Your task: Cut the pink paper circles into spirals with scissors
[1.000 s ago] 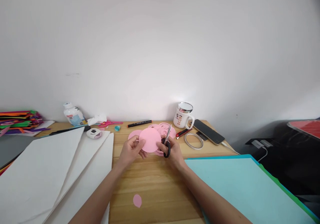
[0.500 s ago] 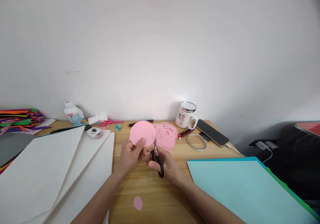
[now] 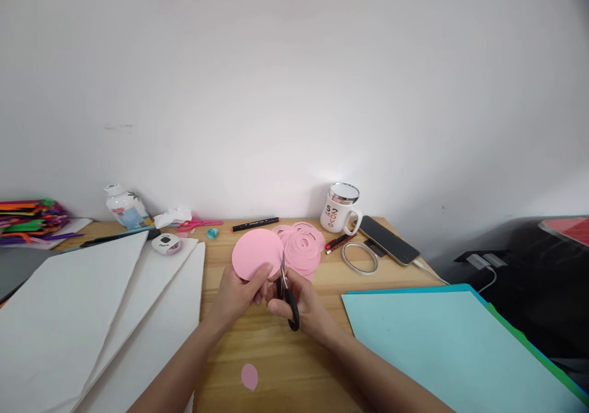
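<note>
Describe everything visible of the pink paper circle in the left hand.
The pink paper circle is a flat, matte disc, seemingly thin card. It is held tilted up above the wooden desk, before a pile of pink spiral cut-outs. The left hand pinches its lower edge; scissors in the right hand meet that edge at lower right.

Lost at the rim of the pink disc [image 3: 256,252], pinched in the left hand [image 3: 237,293]: blade tips of the scissors [image 3: 292,316], plus the near side of the pink spirals [image 3: 306,248]. Under the right hand [image 3: 307,307]: most of the black handle loops. Cut off at the left: coloured strips [image 3: 27,220], white sheets [image 3: 69,321]. Cut off bottom right: blue sheet [image 3: 437,345], green sheet [image 3: 534,355] mostly buried beneath. Too small to read: bottle [image 3: 123,207] label, marker [image 3: 255,223] lettering.
</note>
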A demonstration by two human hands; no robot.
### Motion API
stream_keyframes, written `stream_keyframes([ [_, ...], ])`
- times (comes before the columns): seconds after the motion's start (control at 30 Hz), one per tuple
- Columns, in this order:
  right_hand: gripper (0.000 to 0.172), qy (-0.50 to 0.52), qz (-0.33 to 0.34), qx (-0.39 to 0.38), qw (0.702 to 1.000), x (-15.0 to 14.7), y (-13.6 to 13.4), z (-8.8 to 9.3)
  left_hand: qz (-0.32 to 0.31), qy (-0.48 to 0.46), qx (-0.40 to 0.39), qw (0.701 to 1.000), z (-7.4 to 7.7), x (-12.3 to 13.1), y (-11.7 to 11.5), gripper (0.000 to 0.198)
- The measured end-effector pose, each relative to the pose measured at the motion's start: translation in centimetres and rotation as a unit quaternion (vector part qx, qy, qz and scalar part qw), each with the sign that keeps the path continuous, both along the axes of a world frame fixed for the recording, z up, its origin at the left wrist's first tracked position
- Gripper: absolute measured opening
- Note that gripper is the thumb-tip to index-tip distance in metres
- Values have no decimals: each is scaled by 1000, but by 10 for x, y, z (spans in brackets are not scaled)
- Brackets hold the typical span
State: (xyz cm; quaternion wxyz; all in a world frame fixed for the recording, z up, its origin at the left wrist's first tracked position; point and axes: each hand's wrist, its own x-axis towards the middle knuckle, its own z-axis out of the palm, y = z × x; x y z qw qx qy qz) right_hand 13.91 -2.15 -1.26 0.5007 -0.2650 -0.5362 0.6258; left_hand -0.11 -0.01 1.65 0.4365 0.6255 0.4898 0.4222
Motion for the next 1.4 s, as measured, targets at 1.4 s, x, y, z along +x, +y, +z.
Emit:
stream_keyframes([
  [1.4,35,-45,-95,-12,994,-5,-6,-1,-50,-34,-38,997,3,0,-2,43],
])
